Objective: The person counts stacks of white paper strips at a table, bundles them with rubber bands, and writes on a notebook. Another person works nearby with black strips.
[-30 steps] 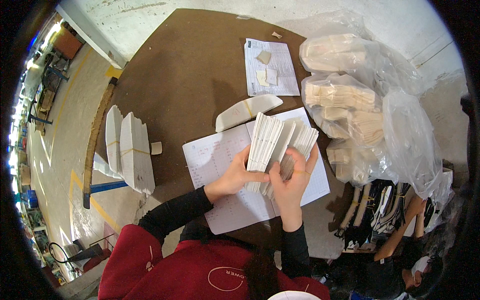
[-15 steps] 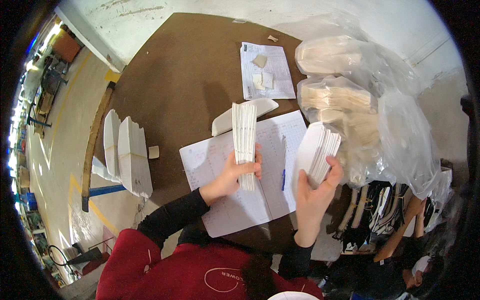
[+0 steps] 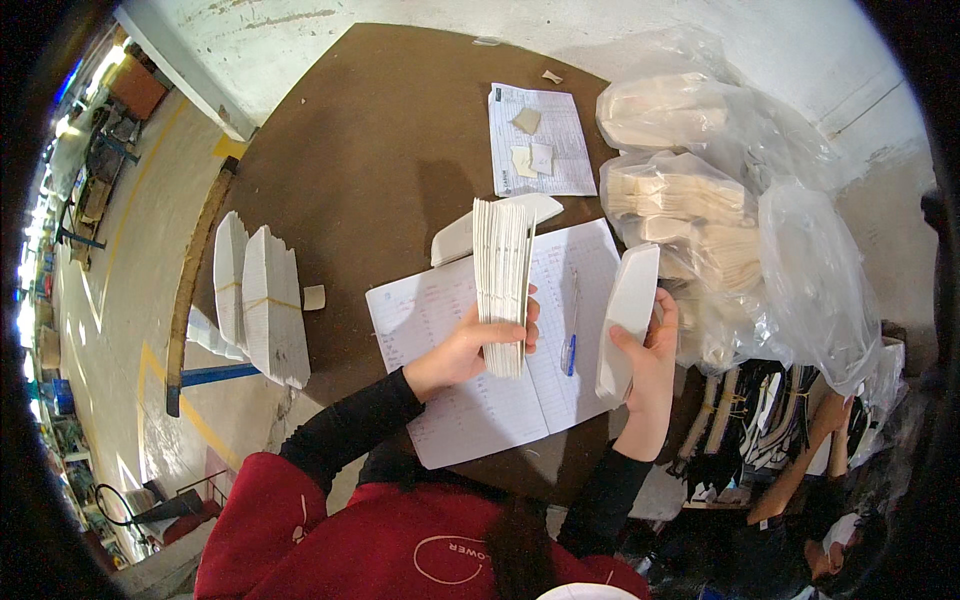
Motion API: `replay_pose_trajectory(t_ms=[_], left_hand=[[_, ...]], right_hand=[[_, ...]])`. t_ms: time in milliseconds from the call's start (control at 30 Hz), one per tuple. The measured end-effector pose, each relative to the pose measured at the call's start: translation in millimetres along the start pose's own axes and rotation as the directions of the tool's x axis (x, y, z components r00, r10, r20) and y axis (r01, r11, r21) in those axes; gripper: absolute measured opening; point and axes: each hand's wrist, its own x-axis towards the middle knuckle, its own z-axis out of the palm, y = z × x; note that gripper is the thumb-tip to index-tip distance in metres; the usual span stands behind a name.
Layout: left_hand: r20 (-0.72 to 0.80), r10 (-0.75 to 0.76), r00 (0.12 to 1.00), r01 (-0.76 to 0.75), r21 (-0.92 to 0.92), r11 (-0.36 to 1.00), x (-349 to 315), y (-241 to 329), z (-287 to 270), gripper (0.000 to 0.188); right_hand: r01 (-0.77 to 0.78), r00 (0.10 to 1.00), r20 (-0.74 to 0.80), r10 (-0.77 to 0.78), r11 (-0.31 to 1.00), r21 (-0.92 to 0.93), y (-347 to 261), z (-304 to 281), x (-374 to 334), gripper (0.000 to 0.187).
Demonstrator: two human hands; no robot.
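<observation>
My left hand is closed round the lower part of a thick stack of thin white flat pieces, its layered edges facing up. To the right, my right hand grips a second stack of white pieces, thumb on its broad smooth face; most of its layers are turned out of sight. Both stacks are held over an open notebook with handwritten lines. A blue pen lies on the right page, between my hands. Behind the left stack, more white pieces lie at the notebook's top edge, partly covered.
Banded white bundles stand at the brown table's left edge, beside a small scrap. A printed sheet bears paper scraps. Clear plastic bags of beige pieces fill the right. Another person's arm reaches near dark strips.
My right hand has turned its stack, so the broad face shows instead of the layered edges. The left stack looks slightly more fanned, still in my left hand.
</observation>
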Motion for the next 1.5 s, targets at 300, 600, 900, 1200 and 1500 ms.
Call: replay_pose_trajectory(t_ms=[300,600,900,1200,1500], left_hand=[[0.158,-0.045,0.986,0.051,-0.034,0.998,-4.8,5.5,5.4,0.072],[-0.001,-0.006,1.0,0.006,0.176,0.984,-0.9,-8.5,-6.6,0.061],[-0.021,0.059,0.998,-0.052,0.234,0.971,-0.8,-12.2,-6.7,0.088],[-0.01,0.066,0.998,-0.063,0.201,0.978,-1.5,-9.0,-4.6,0.089],[-0.059,0.088,0.994,-0.064,0.326,0.943,-2.9,-10.2,-4.6,0.09]], right_hand=[[0.328,0.899,0.082,-0.429,0.54,-0.775,16.2,-5.0,7.1,0.07],[0.378,0.924,0.113,-0.366,0.917,-0.125,13.8,19.7,-10.2,0.04],[0.299,0.928,0.211,-0.306,0.952,0.062,33.5,58.2,-25.2,0.059],[0.352,0.902,0.229,-0.366,0.931,0.101,32.9,59.7,-28.4,0.056],[0.561,0.826,0.343,-0.448,0.721,-0.408,20.8,48.7,-25.8,0.013]])
